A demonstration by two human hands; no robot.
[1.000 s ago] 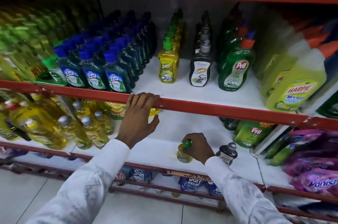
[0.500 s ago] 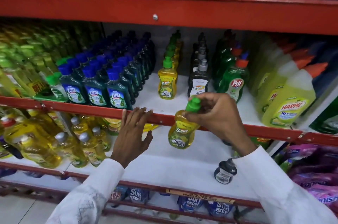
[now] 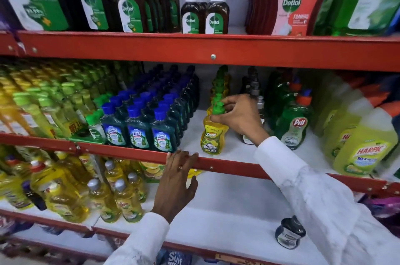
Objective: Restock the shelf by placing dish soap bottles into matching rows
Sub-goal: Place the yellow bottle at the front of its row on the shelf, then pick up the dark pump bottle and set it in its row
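My right hand (image 3: 238, 114) grips the green cap of a yellow Super dish soap bottle (image 3: 213, 137). The bottle stands upright on the middle shelf (image 3: 238, 156), at the front of a row of matching yellow bottles with green caps (image 3: 219, 87). My left hand (image 3: 176, 180) rests flat with fingers spread on the red front rail (image 3: 121, 152) of that shelf and holds nothing. A dark bottle with a grey cap (image 3: 289, 232) stands alone on the lower shelf (image 3: 227, 217), below my right sleeve.
Blue-capped Lizol bottles (image 3: 138, 132) stand left of the yellow row. Dark pump bottles (image 3: 254, 89) and green Pril bottles (image 3: 294, 128) stand to its right, then Harpic bottles (image 3: 365, 148). Yellow bottles (image 3: 116, 197) fill the lower shelf's left. Dettol bottles (image 3: 205, 13) sit on the top shelf.
My right hand has lifted the yellow bottle from the lower shelf up to the middle shelf and set it at the front of its row. My left hand stayed on the rail.
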